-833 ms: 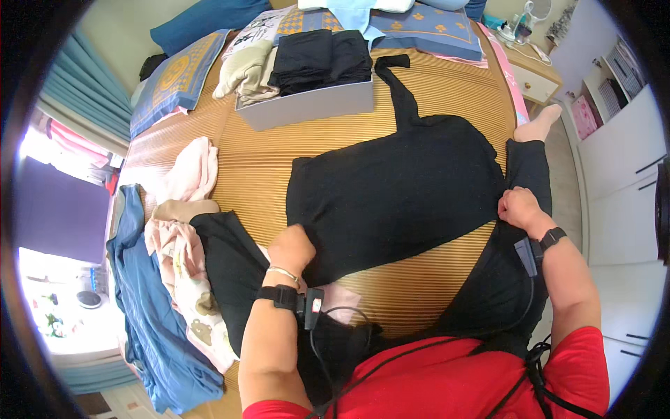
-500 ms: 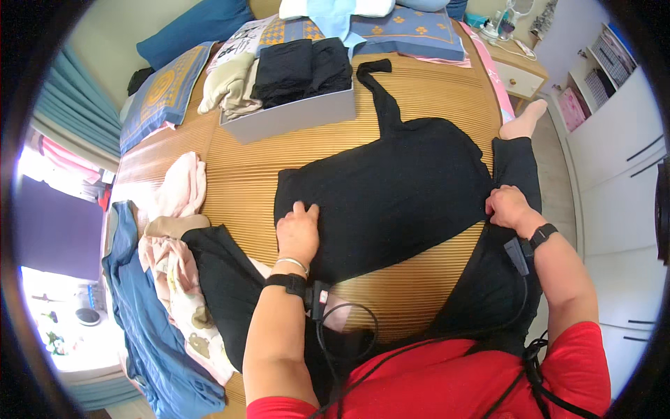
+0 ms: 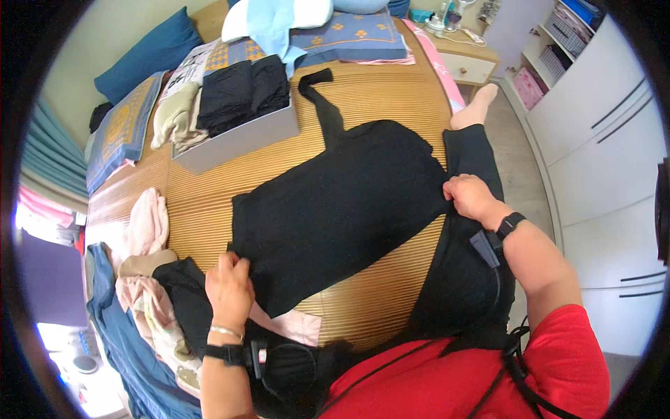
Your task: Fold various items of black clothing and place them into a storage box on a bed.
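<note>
A black long-sleeved top lies spread over the ribbed mat between my hands. One of its sleeves stretches away toward the far side. At the lower left corner of the hem, my left hand has its fingers curled in a pinch on the fabric. My right hand pinches the top's right edge, close beside my trouser leg. The fingertips of both hands are partly hidden by the hands themselves.
Beyond the top stands a grey box with folded black and beige clothes. Pink clothing and a blue garment lie to the left. Pillows line the far side. White cabinets rise on the right. Cables hang from my wrists.
My left hand has slid left and nearer along the hem, going from lying on the fabric to pinching its corner. My right hand stays at the right edge. The whole view has shifted.
</note>
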Tool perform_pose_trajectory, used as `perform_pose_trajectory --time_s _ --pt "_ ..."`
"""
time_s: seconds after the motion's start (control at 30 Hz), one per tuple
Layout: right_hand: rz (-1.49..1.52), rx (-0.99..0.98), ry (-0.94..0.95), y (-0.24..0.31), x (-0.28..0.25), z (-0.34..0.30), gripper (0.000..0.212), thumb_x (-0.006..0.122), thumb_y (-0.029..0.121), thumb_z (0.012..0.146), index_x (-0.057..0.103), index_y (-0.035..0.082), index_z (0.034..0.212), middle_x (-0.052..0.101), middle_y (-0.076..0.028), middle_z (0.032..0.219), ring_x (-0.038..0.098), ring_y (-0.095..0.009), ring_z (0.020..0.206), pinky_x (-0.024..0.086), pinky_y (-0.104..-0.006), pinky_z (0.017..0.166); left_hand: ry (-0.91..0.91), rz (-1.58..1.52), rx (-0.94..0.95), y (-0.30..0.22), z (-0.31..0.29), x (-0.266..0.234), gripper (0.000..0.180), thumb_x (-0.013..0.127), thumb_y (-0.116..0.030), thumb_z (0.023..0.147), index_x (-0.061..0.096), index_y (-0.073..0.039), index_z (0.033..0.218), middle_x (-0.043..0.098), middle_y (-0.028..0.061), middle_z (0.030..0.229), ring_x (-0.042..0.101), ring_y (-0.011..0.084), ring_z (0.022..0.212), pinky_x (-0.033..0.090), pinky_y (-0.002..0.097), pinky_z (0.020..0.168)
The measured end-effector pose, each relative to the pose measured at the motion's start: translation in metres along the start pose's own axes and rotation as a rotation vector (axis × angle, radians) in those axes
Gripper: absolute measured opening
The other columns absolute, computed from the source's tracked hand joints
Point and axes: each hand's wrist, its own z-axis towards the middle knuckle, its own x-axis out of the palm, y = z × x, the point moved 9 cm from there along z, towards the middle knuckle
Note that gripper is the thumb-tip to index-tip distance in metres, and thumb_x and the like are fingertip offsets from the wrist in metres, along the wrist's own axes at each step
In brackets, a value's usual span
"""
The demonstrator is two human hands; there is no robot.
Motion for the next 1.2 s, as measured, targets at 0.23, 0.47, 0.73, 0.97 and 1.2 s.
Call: perform_pose_trajectory --time_s 0.23,0.47,0.73,0.97,1.2 --pt "-0.116 0.025 0.088 -0.005 0.013 -0.003 0.012 0.061 0.008 0.063 0.064 0.015 0.072 0.058 -0.004 0.081 0.054 -0.024 0.085 0.043 -0.0363 0.073 0.436 -0.012 0.24 -0.026 -0.044 0.057 0.013 0.059 -0.015 0.066 0.062 -0.009 0.078 0.053 0.0078 0.075 0.053 0.0251 0.075 0.042 0.0355 0.068" --pt "-0.151 0.072 0.11 0.002 0.002 -0.001 0.019 0.066 0.009 0.061 0.067 0.017 0.078 0.056 -0.003 0.093 0.051 -0.023 0.093 0.042 -0.0365 0.078 0.589 -0.051 0.183 -0.047 -0.049 0.077 0.023 0.066 -0.021 0.062 0.062 -0.007 0.079 0.057 0.0094 0.081 0.054 0.025 0.084 0.042 0.0341 0.076" --pt "-0.172 0.065 0.195 0.0 0.015 -0.002 0.023 0.063 0.007 0.066 0.068 0.02 0.084 0.056 0.0 0.091 0.049 -0.021 0.097 0.038 -0.0365 0.082 0.446 0.123 0.131 -0.007 -0.048 0.079 0.011 0.052 -0.013 0.072 0.063 -0.01 0.073 0.056 0.0082 0.077 0.055 0.0245 0.08 0.043 0.0355 0.071" --pt "-0.15 -0.029 0.137 0.017 0.024 0.003 0.011 0.057 0.01 0.072 0.063 0.017 0.078 0.057 -0.003 0.085 0.054 -0.022 0.089 0.039 -0.035 0.079 0.43 0.195 0.047 0.019 -0.049 0.083 0.014 0.052 -0.012 0.072 0.066 -0.01 0.075 0.055 0.0085 0.075 0.054 0.0245 0.08 0.04 0.0367 0.073" --pt "-0.065 0.054 0.28 0.009 0.031 0.005 0.009 0.06 0.01 0.067 0.064 0.017 0.072 0.059 -0.003 0.079 0.056 -0.021 0.088 0.039 -0.0351 0.077 0.431 0.188 0.042 0.025 -0.052 0.086 0.013 0.053 -0.013 0.072 0.065 -0.011 0.075 0.056 0.0081 0.077 0.053 0.0238 0.082 0.04 0.0356 0.074"
